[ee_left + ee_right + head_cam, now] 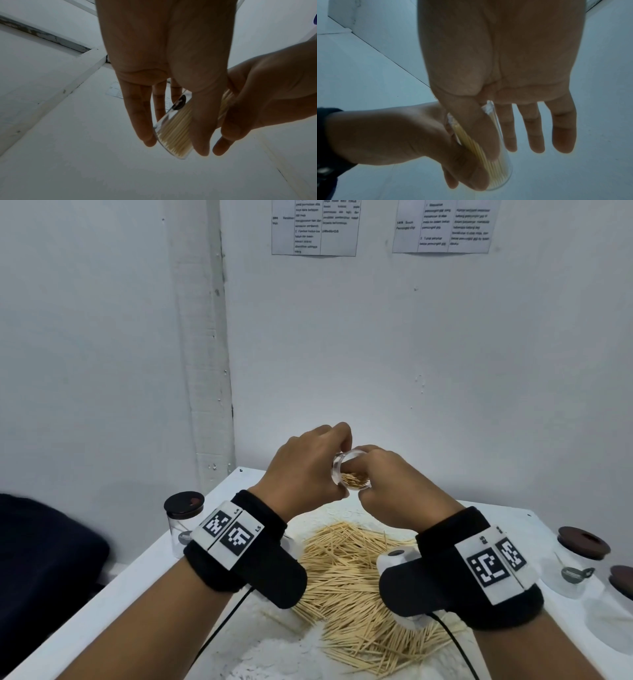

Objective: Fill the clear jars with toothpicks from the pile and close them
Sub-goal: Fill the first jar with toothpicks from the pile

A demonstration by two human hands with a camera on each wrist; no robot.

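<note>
Clear jar (349, 470) tilted, lidless, part-filled with toothpicks (356, 481), raised above the pile (356, 570). Gripped round the body by left hand (305, 470); right hand (394, 491) pinching at the mouth, fingertips inside. Risk: further tilt spilling sticks, or slippery glass sliding free.

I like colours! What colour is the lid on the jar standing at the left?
The lid is dark brown, nearly black, on a clear jar. The head view shows it best.
</note>
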